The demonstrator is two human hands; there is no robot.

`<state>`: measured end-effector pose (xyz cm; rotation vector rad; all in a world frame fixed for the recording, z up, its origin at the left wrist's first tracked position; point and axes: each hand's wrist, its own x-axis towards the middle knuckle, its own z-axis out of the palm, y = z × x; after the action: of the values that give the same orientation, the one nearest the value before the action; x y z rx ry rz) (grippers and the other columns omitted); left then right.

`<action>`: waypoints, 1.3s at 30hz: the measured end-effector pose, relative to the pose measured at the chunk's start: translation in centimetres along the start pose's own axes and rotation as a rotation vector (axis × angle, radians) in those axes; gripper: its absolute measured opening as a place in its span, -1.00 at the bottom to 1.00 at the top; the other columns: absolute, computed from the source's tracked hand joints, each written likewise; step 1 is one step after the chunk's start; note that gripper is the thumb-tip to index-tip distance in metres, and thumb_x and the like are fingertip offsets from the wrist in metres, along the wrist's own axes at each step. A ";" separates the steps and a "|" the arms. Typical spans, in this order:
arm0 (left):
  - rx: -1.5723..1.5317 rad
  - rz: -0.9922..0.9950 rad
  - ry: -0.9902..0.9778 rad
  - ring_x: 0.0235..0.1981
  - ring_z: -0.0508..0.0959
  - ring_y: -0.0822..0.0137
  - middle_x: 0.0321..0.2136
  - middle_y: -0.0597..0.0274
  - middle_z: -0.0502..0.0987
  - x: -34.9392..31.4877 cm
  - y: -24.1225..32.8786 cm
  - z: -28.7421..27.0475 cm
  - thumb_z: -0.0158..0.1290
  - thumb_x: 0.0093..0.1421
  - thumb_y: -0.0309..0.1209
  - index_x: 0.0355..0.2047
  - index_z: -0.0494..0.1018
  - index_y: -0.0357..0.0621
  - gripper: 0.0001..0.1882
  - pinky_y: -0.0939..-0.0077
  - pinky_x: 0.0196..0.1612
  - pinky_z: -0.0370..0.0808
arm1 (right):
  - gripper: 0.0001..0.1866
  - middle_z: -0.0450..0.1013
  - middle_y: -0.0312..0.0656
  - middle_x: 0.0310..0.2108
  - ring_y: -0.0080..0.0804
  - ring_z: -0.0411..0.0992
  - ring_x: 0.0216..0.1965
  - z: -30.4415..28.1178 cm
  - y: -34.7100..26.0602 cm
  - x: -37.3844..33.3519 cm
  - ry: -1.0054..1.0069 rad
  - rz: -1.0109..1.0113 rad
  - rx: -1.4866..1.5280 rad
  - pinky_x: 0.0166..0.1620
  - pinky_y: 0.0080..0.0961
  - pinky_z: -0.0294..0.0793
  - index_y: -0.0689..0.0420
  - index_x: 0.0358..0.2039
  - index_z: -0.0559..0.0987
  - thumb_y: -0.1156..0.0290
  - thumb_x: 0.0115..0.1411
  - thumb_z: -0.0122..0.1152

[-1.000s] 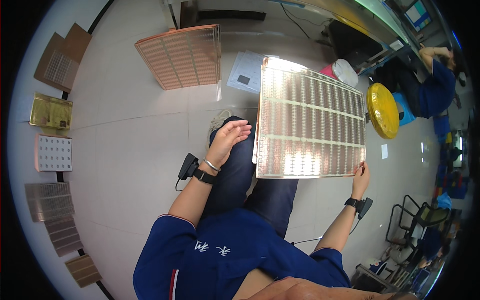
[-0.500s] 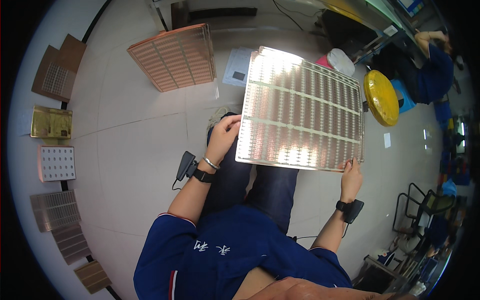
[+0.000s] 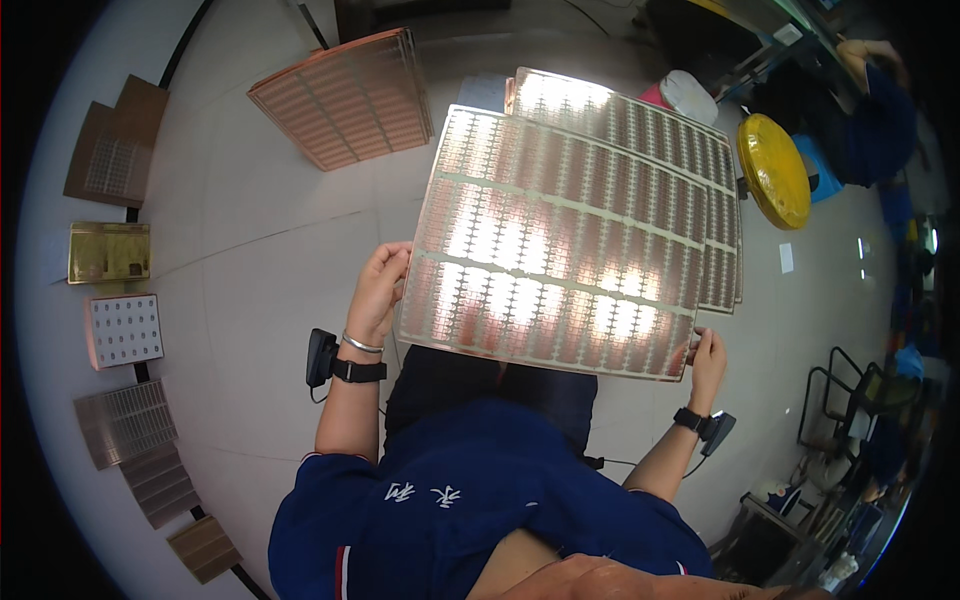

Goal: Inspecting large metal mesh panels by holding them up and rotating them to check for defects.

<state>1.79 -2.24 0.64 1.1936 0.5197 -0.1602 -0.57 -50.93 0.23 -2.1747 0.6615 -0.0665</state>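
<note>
Panel point(image 3: 555, 245): held by two hands above the lap, its patterned, shiny face turned up, its upper right part overlapping a stack of like panels point(image 3: 665, 130); whether the two touch cannot be told.
Left hand point(image 3: 377, 290): fingers closed narrowly on the left edge; the thumb's place beneath is not clearly shown.
Right hand point(image 3: 708, 358): fingers bent in at the right edge, near the lower corner, and the panel apparently pinched there.
Copper-coloured stack point(image 3: 345, 105): stood on the floor point(image 3: 270, 310), well apart, to the upper left.
Yellow round seat point(image 3: 775, 172): seen beyond the stack's right side.
Edge care: best gripped by the rim only, with the pattern left untouched; both sides should be raised evenly, since a thin sheet could bend or scrape its neighbour.
</note>
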 end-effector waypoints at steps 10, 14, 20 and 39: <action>0.006 0.119 0.083 -0.33 0.41 0.56 -0.35 0.31 0.45 1.4 -2.1 1.7 -0.16 0.27 -0.33 -0.17 0.34 -0.28 -0.74 0.66 -0.23 0.39 | -0.74 0.37 -0.37 -0.50 -0.68 0.25 -0.45 0.0 -2.1 -0.5 -0.075 -0.006 0.388 -0.35 -0.69 0.27 0.26 -0.41 0.46 0.32 0.26 -0.07; 0.042 0.111 0.079 -0.36 0.40 0.58 -0.39 0.35 0.43 2.2 -3.5 0.6 -0.17 0.28 -0.33 -0.22 0.35 -0.25 -0.77 0.67 -0.26 0.38 | -0.73 0.43 -0.31 -0.40 -0.64 0.34 -0.38 -0.7 -2.8 -0.9 -0.100 -0.011 0.555 -0.27 -0.68 0.32 0.27 -0.30 0.47 0.30 0.27 -0.08; 0.012 0.094 0.046 -0.40 0.39 0.59 -0.41 0.37 0.43 2.1 -3.5 0.7 -0.17 0.28 -0.34 -0.29 0.35 -0.21 -0.80 0.68 -0.30 0.39 | -0.70 0.44 -0.27 -0.31 -0.60 0.38 -0.30 -0.9 -3.5 -1.4 -0.114 -0.058 0.684 -0.19 -0.68 0.36 0.27 -0.18 0.45 0.30 0.27 -0.12; 0.014 0.203 0.140 -0.40 0.39 0.57 -0.44 0.36 0.43 1.8 -3.6 1.5 -0.17 0.28 -0.31 -0.39 0.39 -0.23 -0.75 0.64 -0.30 0.35 | -0.58 0.44 -0.18 -0.23 -0.56 0.40 -0.24 -2.2 -5.8 -2.2 -0.132 -0.096 0.714 -0.15 -0.64 0.37 0.32 -0.01 0.35 0.25 0.27 -0.14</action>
<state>2.46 -4.72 -2.83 1.2695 0.5165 0.0940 -0.54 -48.49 6.40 -1.5028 0.3761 -0.1788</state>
